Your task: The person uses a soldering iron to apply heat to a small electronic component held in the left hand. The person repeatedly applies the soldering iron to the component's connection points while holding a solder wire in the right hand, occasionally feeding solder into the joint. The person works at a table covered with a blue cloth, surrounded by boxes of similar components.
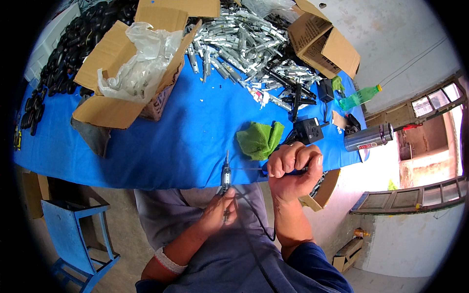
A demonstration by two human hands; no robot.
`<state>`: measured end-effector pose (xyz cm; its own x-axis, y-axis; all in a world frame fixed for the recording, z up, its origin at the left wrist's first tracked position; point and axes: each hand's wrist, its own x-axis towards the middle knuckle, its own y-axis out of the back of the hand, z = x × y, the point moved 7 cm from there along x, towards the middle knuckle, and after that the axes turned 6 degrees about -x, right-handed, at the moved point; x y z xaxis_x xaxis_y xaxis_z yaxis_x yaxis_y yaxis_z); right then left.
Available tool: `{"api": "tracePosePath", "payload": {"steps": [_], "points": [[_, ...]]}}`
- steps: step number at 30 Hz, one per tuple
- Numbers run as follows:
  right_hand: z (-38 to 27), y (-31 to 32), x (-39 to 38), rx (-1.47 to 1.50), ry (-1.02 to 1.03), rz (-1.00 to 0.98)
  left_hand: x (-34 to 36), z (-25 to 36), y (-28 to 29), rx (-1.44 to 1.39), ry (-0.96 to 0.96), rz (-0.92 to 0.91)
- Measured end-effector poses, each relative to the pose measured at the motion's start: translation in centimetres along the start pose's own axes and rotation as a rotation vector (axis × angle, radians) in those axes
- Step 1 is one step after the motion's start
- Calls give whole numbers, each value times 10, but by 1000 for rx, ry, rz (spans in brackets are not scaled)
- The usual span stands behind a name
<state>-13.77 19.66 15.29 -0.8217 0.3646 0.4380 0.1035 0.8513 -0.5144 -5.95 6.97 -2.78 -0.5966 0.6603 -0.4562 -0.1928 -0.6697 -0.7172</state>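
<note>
My left hand (pixel 218 213) is closed around the lower part of a slim grey pen-shaped device (pixel 226 177), held upright in front of the table's near edge. A thin metal tip points up from it. A black cord (pixel 257 220) hangs in a loop beside this hand and runs down over my lap. My right hand (pixel 295 168) makes a fist around the blue handle of a screwdriver (pixel 250 169). Its thin shaft points left, and the end meets or nearly meets the device's upper body; contact is too small to tell.
The blue-covered table (pixel 190 141) carries a heap of similar grey devices (pixel 244 44), a cardboard box with plastic bags (pixel 105 110), black cables (pixel 68 53), a green cloth (pixel 259 140), a black adapter (pixel 309 131), a steel flask (pixel 369 137) and a green bottle (pixel 359 97). A blue stool (pixel 68 234) stands left.
</note>
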Motion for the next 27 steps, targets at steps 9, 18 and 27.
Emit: {"api": "tracePosePath", "payload": {"steps": [9, 18, 27], "points": [[0, 1, 2, 9, -8, -16, 0, 0, 0, 8, 4, -2], [-1, -1, 2, -70, 2, -21, 1, -4, 0, -65, 19, -17], [1, 0, 1, -98, -9, -37, 0, 0, 0, -4, -4, 5]]}}
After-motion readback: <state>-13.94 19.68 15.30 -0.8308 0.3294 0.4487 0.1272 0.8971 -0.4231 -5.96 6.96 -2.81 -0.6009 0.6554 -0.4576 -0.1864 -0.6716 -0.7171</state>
